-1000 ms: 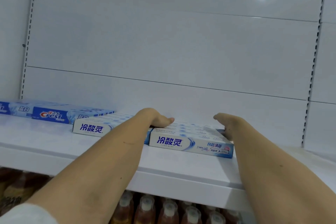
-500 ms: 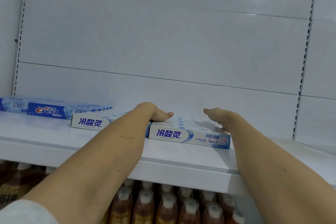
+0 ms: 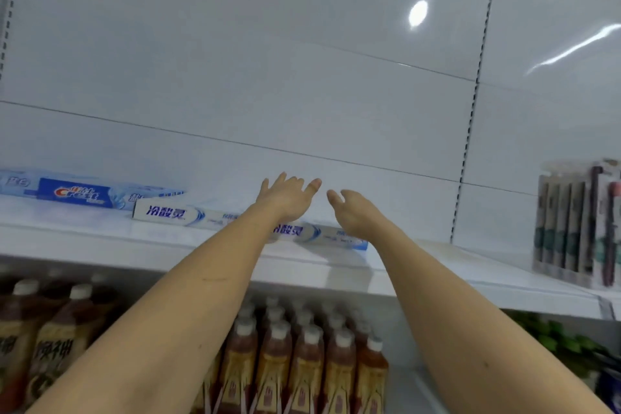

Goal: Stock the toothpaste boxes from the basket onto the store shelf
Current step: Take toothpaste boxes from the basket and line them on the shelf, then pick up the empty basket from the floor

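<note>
Reaching over the white shelf (image 3: 100,239) with both hands raised above the boxes and holding nothing: left hand (image 3: 285,195) with fingers spread and straight, right hand (image 3: 353,212) with fingers loosely extended, neither touching a box as far as visible. Lying flat on the shelf, 3 toothpaste boxes in view: a blue Crest box (image 3: 77,191) at far left, a white box (image 3: 168,213) just beside it toward the middle, and a second white box (image 3: 322,237) directly under the 2 wrists, partly hidden by the forearms. Sitting at the far right of the shelf, a pack of dark upright items (image 3: 578,225), blurred. Filling the lower shelf, rows of brown bottles (image 3: 302,356). Showing nowhere in view, the basket, so counting what remains in it not possible. Judging by the layout: stocking partly done, with 3 boxes already placed and plenty of bare shelf waiting between the second white box and the pack; next step probably fetching another box from the basket.
</note>
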The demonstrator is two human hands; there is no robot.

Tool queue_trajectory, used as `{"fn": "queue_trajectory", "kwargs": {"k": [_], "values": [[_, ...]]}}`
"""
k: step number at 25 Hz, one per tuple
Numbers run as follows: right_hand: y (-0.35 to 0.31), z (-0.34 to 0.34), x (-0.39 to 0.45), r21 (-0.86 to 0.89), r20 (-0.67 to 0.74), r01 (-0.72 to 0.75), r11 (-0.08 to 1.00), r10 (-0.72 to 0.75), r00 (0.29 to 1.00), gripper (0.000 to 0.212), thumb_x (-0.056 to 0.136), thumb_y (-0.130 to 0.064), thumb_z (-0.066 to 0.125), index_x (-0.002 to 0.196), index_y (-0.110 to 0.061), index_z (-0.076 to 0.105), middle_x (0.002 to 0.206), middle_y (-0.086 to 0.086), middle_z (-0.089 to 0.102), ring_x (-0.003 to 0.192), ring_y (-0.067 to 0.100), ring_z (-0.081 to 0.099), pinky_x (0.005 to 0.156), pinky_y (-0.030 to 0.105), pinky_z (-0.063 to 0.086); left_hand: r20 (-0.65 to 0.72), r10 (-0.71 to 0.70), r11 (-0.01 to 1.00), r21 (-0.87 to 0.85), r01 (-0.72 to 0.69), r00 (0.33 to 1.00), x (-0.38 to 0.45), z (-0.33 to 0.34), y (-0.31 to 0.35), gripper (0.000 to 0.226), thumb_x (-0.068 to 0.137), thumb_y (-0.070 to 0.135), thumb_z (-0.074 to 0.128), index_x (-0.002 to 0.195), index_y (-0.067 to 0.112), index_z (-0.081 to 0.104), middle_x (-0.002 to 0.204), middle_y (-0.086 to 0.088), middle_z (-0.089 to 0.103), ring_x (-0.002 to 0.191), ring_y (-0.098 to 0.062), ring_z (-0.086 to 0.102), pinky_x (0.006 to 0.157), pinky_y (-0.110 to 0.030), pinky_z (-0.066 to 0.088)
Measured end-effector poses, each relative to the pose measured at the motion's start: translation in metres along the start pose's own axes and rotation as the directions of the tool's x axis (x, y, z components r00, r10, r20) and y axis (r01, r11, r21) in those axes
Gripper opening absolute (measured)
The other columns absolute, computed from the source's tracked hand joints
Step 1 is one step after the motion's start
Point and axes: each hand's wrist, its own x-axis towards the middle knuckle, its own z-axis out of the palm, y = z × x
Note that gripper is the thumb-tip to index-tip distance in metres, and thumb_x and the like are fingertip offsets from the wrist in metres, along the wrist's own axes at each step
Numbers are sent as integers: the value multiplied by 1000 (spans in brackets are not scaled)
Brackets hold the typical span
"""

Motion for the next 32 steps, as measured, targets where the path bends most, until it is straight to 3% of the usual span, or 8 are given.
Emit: {"fn": "queue_trajectory", "kwargs": {"k": [6,8,11,14,18,23,29,32], "values": [[1,2,-113,352,-163,238,905,-191,968,61,104,-45,29,155,-13,21,162,6,21,147,21,25,117,35,20,-151,55,994,-89,-69,987,-135,7,38,72,96,61,8,149,20,35,159,3,29,151,-19,8,121,-50,8],[4,19,-154,418,-195,298,858,-236,952,58,104,-43,32,154,-14,27,160,2,25,147,17,25,118,34,20,-253,23,980,-186,-72,967,-191,21,39,72,93,62,10,139,21,46,150,0,43,148,-21,19,118,-49,18],[19,56,-207,444,-190,341,828,-285,939,53,104,-40,35,151,-15,35,157,3,34,146,17,27,120,36,22,-259,-103,968,-249,37,960,-278,56,29,56,102,48,24,148,19,40,156,2,35,150,-16,15,121,-42,12],[39,106,-258,426,-21,278,861,-297,955,54,103,-42,36,150,-15,36,157,3,34,145,18,28,119,36,23,-109,-308,914,-311,262,945,-352,89,8,57,103,50,24,149,19,39,157,4,33,150,-18,15,121,-43,15],[83,183,-329,358,300,89,930,-205,932,62,102,-49,31,152,-13,32,160,4,28,148,19,21,120,38,18,136,-479,841,-212,498,867,-426,143,-33,64,100,58,17,149,23,38,157,3,34,150,-21,16,120,-47,15],[143,267,-389,163,561,-129,978,15,828,68,100,-56,28,153,-13,29,161,9,24,147,30,23,118,46,22,383,-520,769,-181,614,764,-487,212,-72,66,100,59,18,147,18,41,153,-6,41,143,-29,32,116,-47,26],[167,360,-443,12,662,-259,966,186,726,66,100,-55,28,152,-15,31,159,9,27,144,30,28,116,50,25,598,-566,758,105,644,568,-550,295,-128,68,97,61,15,150,23,35,158,-2,32,147,-26,21,119,-49,14],[187,417,-489,-66,721,-374,925,304,623,59,101,-50,33,145,-13,42,152,15,38,136,35,38,112,48,32,687,-551,731,125,671,473,-605,353,-162,72,94,67,17,145,24,43,152,-5,41,139,-31,36,113,-50,29]]}}
